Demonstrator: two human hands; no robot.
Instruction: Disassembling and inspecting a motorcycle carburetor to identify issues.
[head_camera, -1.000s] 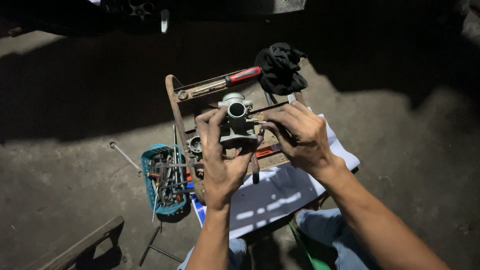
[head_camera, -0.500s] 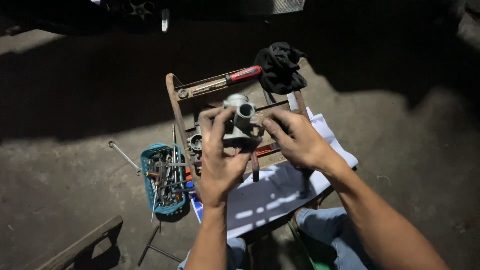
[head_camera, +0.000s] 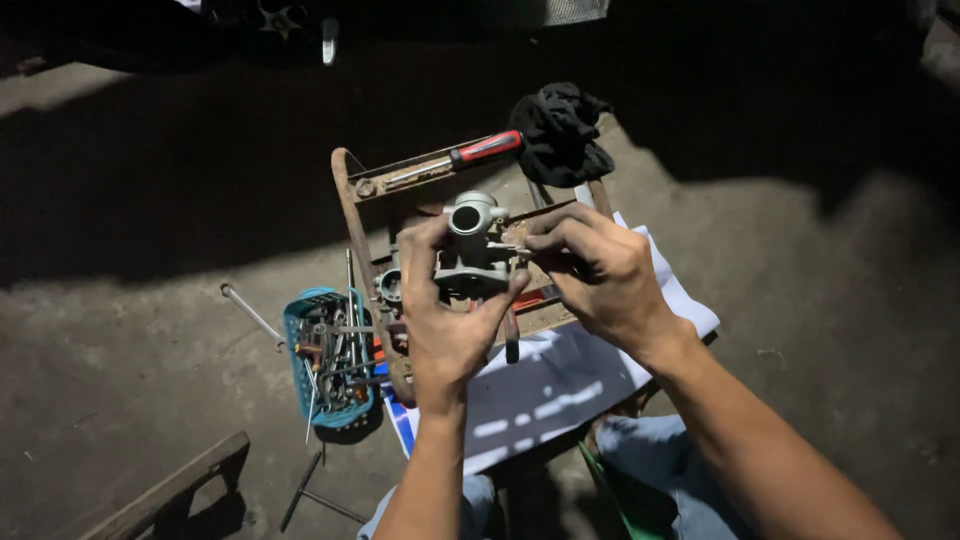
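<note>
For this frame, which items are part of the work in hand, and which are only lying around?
In hand:
- left hand gripping the grey metal carburetor
- right hand pinching a small part at its side

Lying about:
- red-handled screwdriver on the rusty frame
- black rag
- blue basket of tools
- white sheet

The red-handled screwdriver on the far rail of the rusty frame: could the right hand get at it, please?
Probably yes. The screwdriver lies uncovered just beyond the right hand, though its fingers are busy at the grey metal part held by the left hand.
</note>
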